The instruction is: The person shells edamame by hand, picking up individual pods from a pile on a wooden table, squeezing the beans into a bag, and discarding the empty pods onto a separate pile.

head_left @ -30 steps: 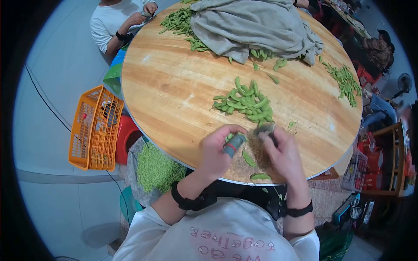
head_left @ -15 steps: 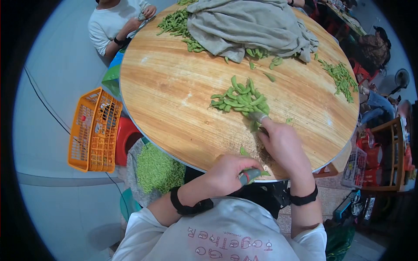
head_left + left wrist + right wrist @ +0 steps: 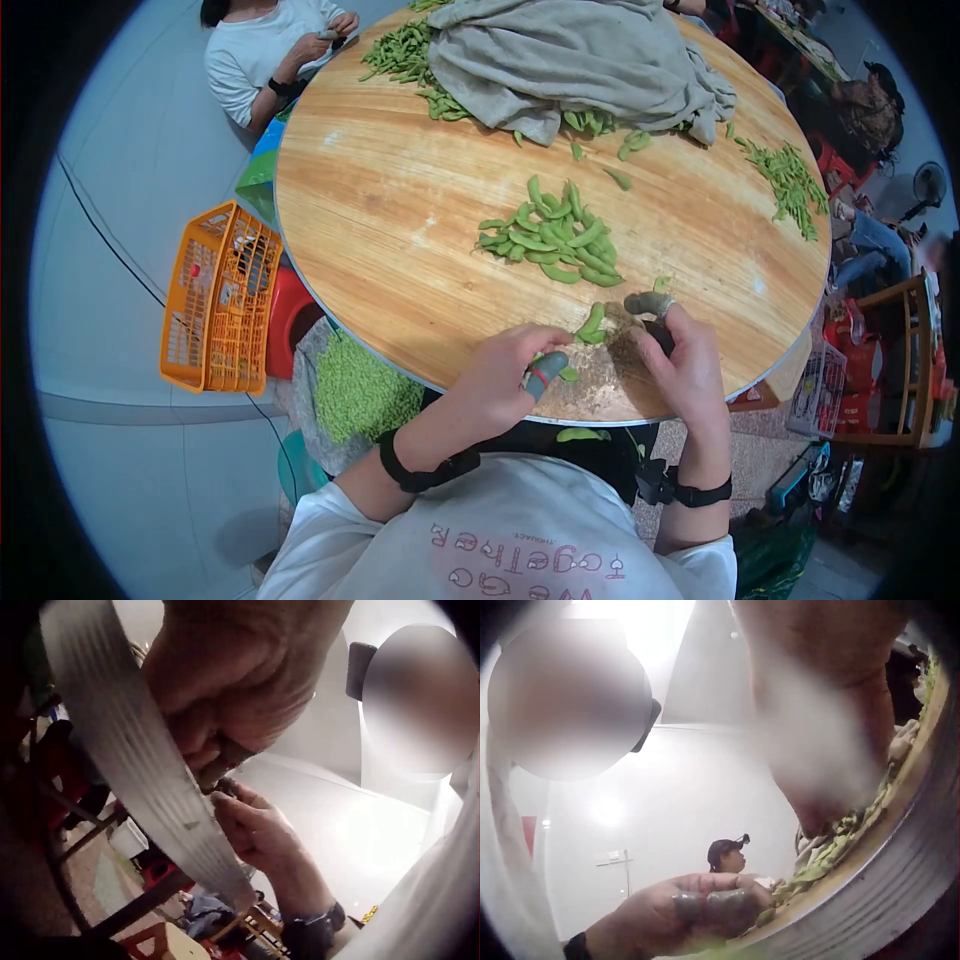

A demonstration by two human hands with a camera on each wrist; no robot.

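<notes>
My left hand [image 3: 500,375] is at the table's near edge, its thumb wearing a grey finger cover [image 3: 547,371] with a red band. Green shows beside that thumb, where the hand pinches a soybean pod [image 3: 569,374]. Two more green pods [image 3: 592,323] lie just past its fingers. My right hand [image 3: 692,360] is to the right, thumb and index finger apart, a grey cover [image 3: 648,303] on the index finger. Ahead of both hands lies a small heap of pods [image 3: 550,235]. In the right wrist view the left hand's covered thumb [image 3: 724,906] shows from the side.
A grey cloth [image 3: 580,70] covers more pods at the table's far side. Flat pods [image 3: 785,190] lie at the right edge. Shelled green beans [image 3: 360,390] fill a bag at lower left, near an orange basket [image 3: 220,300]. Another person [image 3: 270,60] sits at far left.
The right hand reached the pod heap, then came back toward me; two pods now lie nearer the left hand. The left hand dipped to the table edge and rose again. A pod now shows below the edge.
</notes>
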